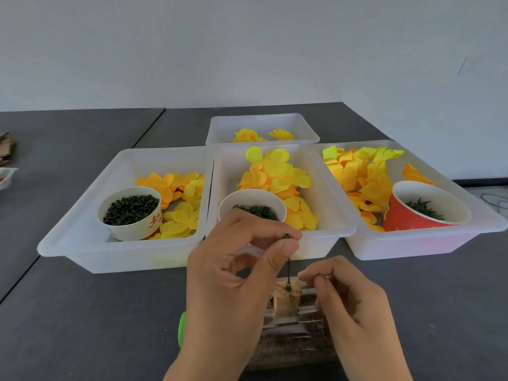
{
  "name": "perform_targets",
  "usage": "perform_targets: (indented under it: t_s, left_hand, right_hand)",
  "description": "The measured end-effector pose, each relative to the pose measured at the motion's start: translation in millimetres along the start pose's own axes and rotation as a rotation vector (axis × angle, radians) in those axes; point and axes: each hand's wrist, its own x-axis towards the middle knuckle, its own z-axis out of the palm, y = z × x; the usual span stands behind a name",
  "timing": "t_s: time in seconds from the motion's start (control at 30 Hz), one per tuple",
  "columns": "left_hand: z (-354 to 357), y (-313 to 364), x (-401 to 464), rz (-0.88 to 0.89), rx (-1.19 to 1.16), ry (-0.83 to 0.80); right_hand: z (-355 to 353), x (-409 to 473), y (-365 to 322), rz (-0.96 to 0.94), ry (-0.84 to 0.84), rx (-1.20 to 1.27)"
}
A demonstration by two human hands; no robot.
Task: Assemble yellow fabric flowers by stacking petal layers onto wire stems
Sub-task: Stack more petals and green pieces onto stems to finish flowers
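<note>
Both my hands work near the desk edge: left hand [242,259] pinches a green ring atop the bare wire stem [289,270], right hand [346,295] curled, contents unclear; petals [275,174] wait unstacked, two finished flowers [261,135] far.

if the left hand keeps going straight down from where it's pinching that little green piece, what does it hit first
Most likely the thin green stem standing directly under the left hand, then the small tan block that holds the stem upright. The green piece sits just above the stem's top, though depth is hard to judge.
</note>
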Motion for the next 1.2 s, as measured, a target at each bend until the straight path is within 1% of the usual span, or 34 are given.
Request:
perform_targets:
  t_s: [0.37,0.57,0.67,0.83,1.03,1.2]
  left_hand:
    - [1.8,0.1,-4.1,0.029,0.020,0.001]
    - [-0.6,0.6,-4.0,0.055,0.072,-0.009]
    - [-0.8,-0.4,-3.9,0.030,0.040,0.014]
    - [3.4,-1.5,-5.9,0.031,-0.003,0.008]
    - [4.3,-5.0,-7.2,-0.073,-0.139,0.026]
    - [5.1,-5.4,-6.8,-0.011,-0.077,-0.009]
  right_hand:
    - [-0.9,-1.4,2.7,0.017,-0.008,-0.053]
    - [-0.5,-1.7,2.8,0.024,0.000,-0.074]
    - [-0.1,-1.8,2.7,0.026,0.000,-0.089]
    - [-0.6,-2.1,3.2,0.026,0.000,-0.099]
    - [-1.9,-3.0,5.9,0.019,-0.001,-0.093]
    - [-2.0,-2.8,7.3,0.008,-0.003,-0.096]
